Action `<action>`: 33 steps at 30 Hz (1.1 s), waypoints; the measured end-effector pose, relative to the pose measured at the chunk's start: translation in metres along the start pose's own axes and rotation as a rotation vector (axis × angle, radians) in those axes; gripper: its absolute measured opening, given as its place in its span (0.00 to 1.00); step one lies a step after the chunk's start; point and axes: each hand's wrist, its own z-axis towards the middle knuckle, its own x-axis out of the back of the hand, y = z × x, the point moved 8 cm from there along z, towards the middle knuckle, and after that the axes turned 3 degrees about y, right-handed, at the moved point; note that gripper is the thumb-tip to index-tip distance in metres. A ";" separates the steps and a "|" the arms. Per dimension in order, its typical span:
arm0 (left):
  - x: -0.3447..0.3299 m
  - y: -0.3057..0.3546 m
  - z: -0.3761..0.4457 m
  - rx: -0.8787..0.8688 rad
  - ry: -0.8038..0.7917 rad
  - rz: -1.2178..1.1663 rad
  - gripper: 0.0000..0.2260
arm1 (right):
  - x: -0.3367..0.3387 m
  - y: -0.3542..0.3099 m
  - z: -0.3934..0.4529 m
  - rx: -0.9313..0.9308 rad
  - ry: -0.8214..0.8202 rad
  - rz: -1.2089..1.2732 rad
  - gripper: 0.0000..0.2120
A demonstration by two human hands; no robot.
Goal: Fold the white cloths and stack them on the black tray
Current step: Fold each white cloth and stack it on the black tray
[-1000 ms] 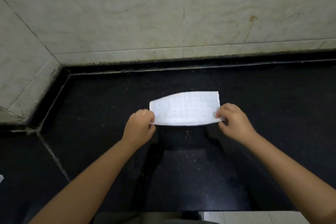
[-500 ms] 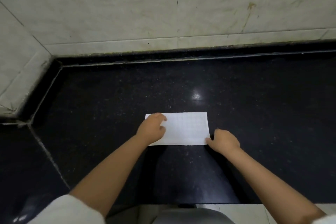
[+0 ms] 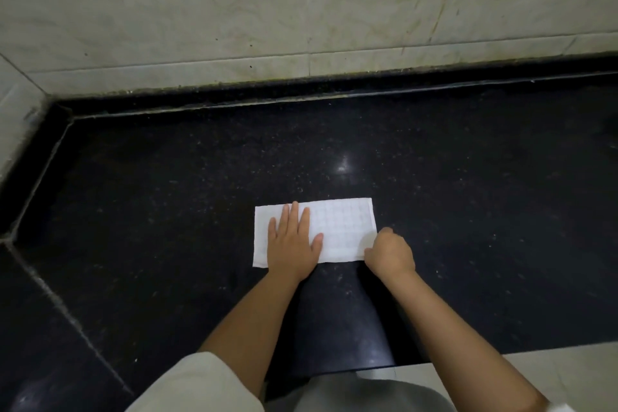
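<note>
- The white cloth (image 3: 337, 231) lies flat on the black counter (image 3: 167, 211), as a long rectangle that looks already folded once. Its left half is under the left hand, and its right end touches the right hand.
- The left hand (image 3: 294, 241) rests on the cloth with the palm down and the fingers spread wide and pointing away from the body. It holds nothing. I judge that it presses the cloth so that it does not slide on the smooth stone.
- The right hand (image 3: 389, 252) is at the near right corner of the cloth, with the fingers curled in narrow. It seems to pinch that corner, but the fingertips are hidden behind the hand, so I cannot tell for sure.
- This placing probably prepares the next fold: the right end would be lifted and carried over toward the left hand, which keeps the other end fixed.
- Beyond both hands the counter meets the pale wall (image 3: 234, 10).
- The black tray is not visible in this view, so the stacking is not yet done for this cloth.
</note>
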 end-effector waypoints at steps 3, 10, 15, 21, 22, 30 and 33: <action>0.001 0.001 -0.001 -0.020 0.019 -0.006 0.29 | -0.004 0.001 0.005 -0.099 -0.027 0.091 0.06; 0.027 -0.005 0.003 -0.062 -0.001 -0.146 0.25 | 0.015 -0.009 0.000 -0.138 0.098 0.307 0.16; 0.066 -0.065 -0.007 -0.013 0.189 -0.254 0.22 | 0.022 -0.087 -0.034 0.193 0.289 0.368 0.04; 0.062 -0.150 -0.034 0.123 0.153 -0.243 0.20 | -0.065 -0.153 -0.069 0.533 0.208 0.033 0.07; 0.059 -0.157 -0.038 0.130 0.138 -0.241 0.20 | -0.074 -0.154 -0.071 0.555 0.233 -0.019 0.03; 0.049 -0.152 -0.048 -0.028 0.138 -0.226 0.20 | -0.089 -0.147 -0.076 0.736 0.210 -0.089 0.06; 0.049 -0.134 -0.047 -0.144 0.150 -0.237 0.17 | -0.076 -0.137 -0.079 0.786 0.230 -0.181 0.12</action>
